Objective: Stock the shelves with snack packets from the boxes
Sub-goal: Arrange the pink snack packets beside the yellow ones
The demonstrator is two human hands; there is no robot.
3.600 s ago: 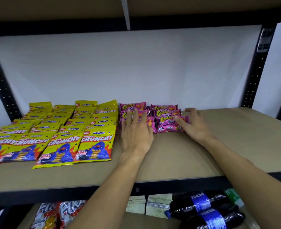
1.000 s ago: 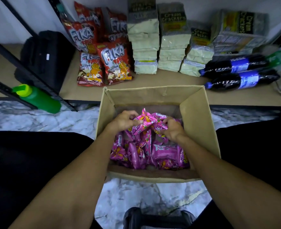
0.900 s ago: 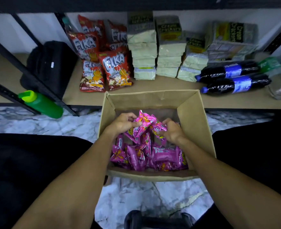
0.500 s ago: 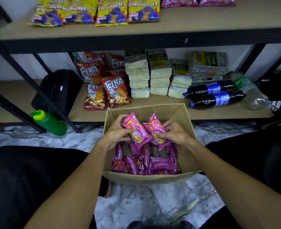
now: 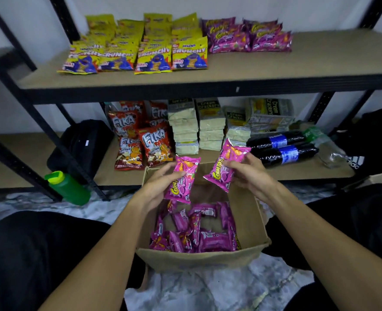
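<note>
An open cardboard box [image 5: 248, 223] sits on the floor between my knees, with several pink snack packets [image 5: 199, 234] lying in it. My left hand [image 5: 161, 185] holds one pink packet [image 5: 183, 178] above the box. My right hand [image 5: 250, 176] grips a second pink packet [image 5: 227, 167] a little higher and to the right. On the upper shelf [image 5: 230, 66], more pink packets [image 5: 246, 35] lie in rows at the back, next to yellow Crunchy packets [image 5: 145, 46].
The lower shelf [image 5: 297, 171] holds red Fika bags [image 5: 149, 142], stacked cream cracker packs [image 5: 199, 126] and two dark cola bottles [image 5: 284, 147]. A green bottle [image 5: 68, 187] and a black bag [image 5: 80, 142] sit at the left by the black shelf posts. Marble floor lies below.
Both hands have lifted out of the box, each with a pink packet, and moved apart. My view has tilted up, so the upper shelf with its packets now shows.
</note>
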